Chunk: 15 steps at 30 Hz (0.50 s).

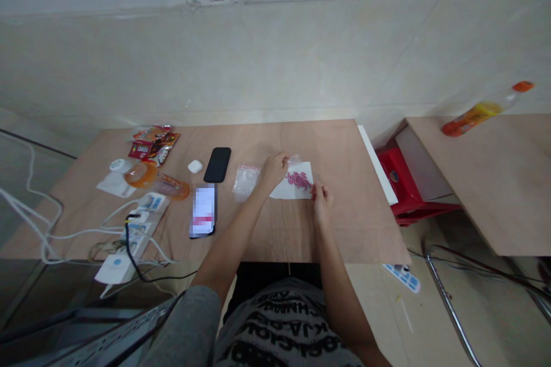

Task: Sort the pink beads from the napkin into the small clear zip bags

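Observation:
A sheet of white paper [282, 190] lies on the wooden table, with a cluster of small pink beads [298, 180] spread over it. At the paper's upper left is my left hand [274, 168], its fingers bent together. A piece of clear plastic [295, 158] shows just beyond those fingertips; whether they grip it is hidden. My right hand [322, 198] pinches the paper's right edge, close to the beads. Left of my left wrist lies a clear zip bag [247, 179].
Left on the table are a black phone [217, 164], a lit phone [204, 210], a white earbud case [195, 167], an orange drink bottle [157, 180], snack packets [154, 143] and a power strip [133, 238] with cables. Right stand a red stool [398, 180] and another table [495, 183].

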{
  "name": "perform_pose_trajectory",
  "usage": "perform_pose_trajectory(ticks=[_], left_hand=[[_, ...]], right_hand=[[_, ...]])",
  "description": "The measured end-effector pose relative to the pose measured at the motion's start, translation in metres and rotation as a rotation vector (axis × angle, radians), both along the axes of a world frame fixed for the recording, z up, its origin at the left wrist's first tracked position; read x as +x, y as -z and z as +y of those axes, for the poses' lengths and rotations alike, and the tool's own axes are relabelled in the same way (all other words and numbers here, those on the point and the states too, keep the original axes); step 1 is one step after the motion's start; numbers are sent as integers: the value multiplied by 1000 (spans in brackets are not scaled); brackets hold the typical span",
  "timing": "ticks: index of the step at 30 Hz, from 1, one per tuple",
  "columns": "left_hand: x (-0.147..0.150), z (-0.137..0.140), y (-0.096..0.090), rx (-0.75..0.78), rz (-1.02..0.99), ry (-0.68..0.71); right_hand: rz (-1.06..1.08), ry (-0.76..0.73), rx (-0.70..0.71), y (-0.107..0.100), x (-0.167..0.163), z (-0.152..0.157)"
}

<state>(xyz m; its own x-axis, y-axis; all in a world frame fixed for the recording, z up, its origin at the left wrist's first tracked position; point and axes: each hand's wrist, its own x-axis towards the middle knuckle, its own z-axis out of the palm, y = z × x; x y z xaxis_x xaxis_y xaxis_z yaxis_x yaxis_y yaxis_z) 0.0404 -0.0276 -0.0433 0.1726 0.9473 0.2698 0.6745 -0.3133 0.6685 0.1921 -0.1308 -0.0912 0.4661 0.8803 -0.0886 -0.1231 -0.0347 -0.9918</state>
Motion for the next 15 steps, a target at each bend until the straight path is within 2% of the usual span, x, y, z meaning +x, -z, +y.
perform_pose_trajectory(ticks=[4,7,10,12,15], left_hand=[[-6,-4,-16,-24,-254,-113],[-10,1,-26,-80,-578,-223],[-10,-1,-31,-148,-872,-269],[-8,-9,-30,-230,-967,-247],[-2,-27,-23,-409,-966,-188]], right_hand=[[3,-8,-19,3,-3,0],[26,-28,-19,2,-6,0],[61,-64,-15,-4,-10,1],[87,-128,-7,-10,-12,2],[109,-253,1,-20,-13,4]])
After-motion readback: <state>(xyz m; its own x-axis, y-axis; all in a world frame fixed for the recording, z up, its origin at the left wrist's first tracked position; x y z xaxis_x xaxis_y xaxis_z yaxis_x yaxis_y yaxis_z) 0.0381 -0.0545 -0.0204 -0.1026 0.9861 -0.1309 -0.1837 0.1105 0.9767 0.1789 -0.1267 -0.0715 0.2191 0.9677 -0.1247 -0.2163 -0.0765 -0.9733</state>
